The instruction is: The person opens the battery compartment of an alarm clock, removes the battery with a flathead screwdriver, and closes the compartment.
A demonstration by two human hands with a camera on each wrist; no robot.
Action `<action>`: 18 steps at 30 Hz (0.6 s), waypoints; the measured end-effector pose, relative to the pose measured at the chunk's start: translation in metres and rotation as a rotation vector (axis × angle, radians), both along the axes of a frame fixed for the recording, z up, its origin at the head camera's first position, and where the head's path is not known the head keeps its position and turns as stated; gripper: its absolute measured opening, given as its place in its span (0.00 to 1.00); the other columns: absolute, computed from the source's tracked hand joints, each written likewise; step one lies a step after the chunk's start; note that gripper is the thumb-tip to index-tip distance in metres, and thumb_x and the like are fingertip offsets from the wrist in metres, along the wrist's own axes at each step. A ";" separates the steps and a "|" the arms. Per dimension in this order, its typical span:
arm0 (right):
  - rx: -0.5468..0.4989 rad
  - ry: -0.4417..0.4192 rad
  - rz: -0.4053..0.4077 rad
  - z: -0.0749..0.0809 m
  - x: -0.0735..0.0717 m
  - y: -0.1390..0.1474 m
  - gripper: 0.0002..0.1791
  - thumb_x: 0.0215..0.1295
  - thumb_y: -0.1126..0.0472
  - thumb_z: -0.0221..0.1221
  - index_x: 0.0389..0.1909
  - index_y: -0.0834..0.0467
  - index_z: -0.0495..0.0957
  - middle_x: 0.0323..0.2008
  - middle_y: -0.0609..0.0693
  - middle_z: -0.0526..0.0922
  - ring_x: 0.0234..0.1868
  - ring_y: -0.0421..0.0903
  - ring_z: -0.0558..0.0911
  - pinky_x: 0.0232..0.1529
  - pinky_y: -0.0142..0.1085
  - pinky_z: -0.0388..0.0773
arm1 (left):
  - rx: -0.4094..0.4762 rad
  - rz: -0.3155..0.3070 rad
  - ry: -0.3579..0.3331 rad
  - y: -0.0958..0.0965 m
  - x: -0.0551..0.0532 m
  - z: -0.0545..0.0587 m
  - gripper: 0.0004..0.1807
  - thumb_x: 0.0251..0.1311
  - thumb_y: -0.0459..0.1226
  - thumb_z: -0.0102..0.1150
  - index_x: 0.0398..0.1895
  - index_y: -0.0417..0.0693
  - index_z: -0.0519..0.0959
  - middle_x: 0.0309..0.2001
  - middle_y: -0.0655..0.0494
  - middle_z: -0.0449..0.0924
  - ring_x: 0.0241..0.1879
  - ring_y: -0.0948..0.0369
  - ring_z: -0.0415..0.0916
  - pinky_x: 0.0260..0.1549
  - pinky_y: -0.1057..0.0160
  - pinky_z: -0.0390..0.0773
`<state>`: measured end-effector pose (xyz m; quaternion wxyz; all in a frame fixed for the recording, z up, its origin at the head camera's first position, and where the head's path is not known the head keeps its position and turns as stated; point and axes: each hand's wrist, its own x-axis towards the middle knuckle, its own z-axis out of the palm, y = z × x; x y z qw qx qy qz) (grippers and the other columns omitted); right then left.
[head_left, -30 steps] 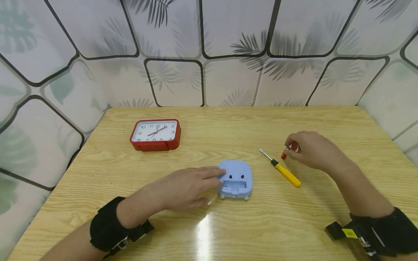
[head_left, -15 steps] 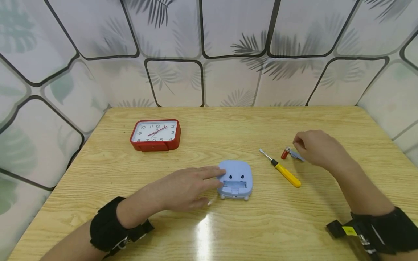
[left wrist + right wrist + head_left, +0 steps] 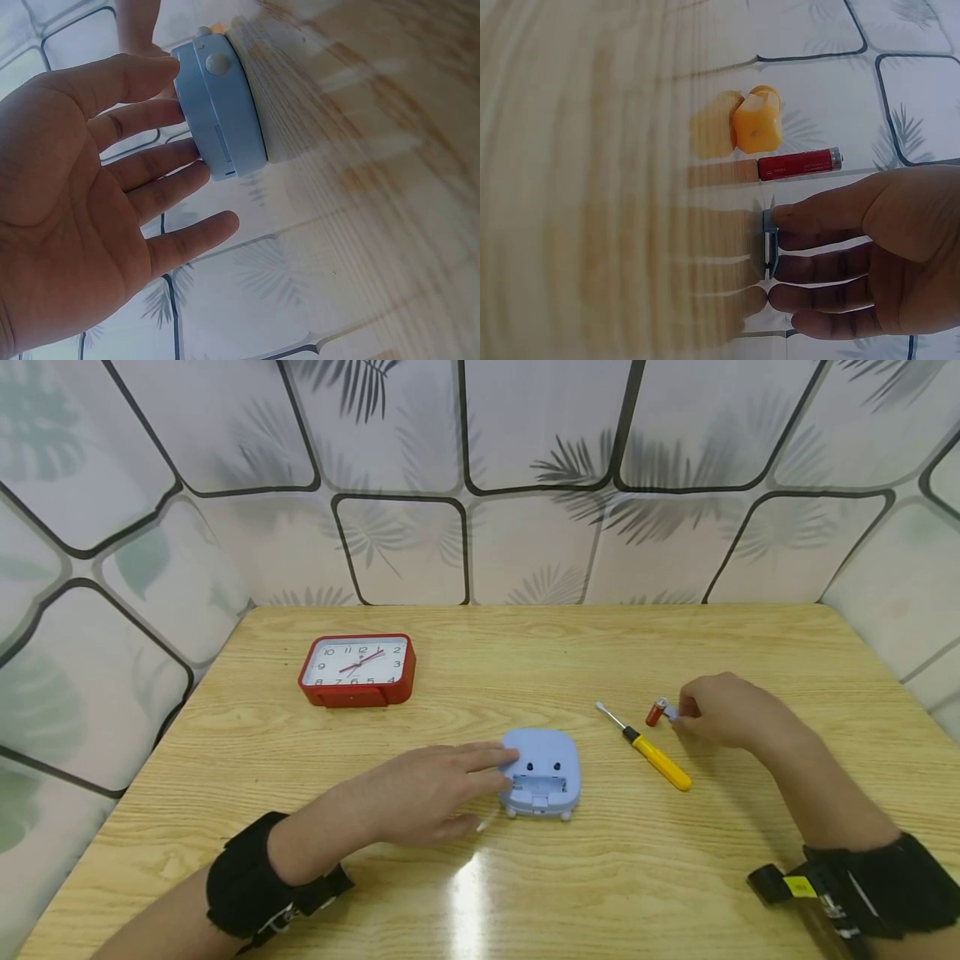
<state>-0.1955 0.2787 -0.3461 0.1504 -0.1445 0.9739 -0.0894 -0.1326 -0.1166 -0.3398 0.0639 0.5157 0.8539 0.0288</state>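
Note:
A small light-blue alarm clock [image 3: 542, 750] lies face down, two black knobs and an uncovered battery compartment on its back. Against its left side rest the fingertips of my left hand [image 3: 431, 793], fingers spread and straight. My right hand [image 3: 738, 714] is lowered over a light-blue battery cover [image 3: 671, 713]. In the right wrist view, thumb and fingers pinch this cover [image 3: 769, 244] at the tabletop; the hand hides most of it in the head view. Just left of that hand a red battery [image 3: 655, 712] stands upright on the table.
Between the clock and the battery lies a screwdriver [image 3: 651, 756] with a yellow handle. A red rectangular clock [image 3: 357, 670] sits at the back left of the wooden table [image 3: 495, 668]. A patterned backdrop [image 3: 525, 543] rises behind the table.
My right hand let go of the battery, leaving it standing, moved right above the battery cover, then came down and took hold of it. The left hand and blue clock stayed put.

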 end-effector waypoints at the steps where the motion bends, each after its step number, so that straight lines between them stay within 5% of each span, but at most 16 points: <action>1: 0.004 0.002 0.004 0.000 0.000 0.000 0.07 0.66 0.59 0.62 0.30 0.58 0.79 0.25 0.46 0.76 0.26 0.44 0.71 0.25 0.35 0.68 | 0.000 0.000 0.000 0.000 0.000 0.000 0.25 0.66 0.45 0.62 0.66 0.54 0.72 0.75 0.53 0.62 0.75 0.56 0.59 0.69 0.55 0.68; 18: 0.008 0.065 0.033 -0.001 -0.001 -0.001 0.04 0.62 0.62 0.65 0.29 0.55 0.80 0.26 0.46 0.78 0.28 0.44 0.72 0.27 0.37 0.71 | 0.009 -0.006 -0.014 -0.001 -0.001 0.000 0.25 0.66 0.45 0.61 0.66 0.53 0.72 0.75 0.53 0.62 0.75 0.56 0.59 0.69 0.55 0.68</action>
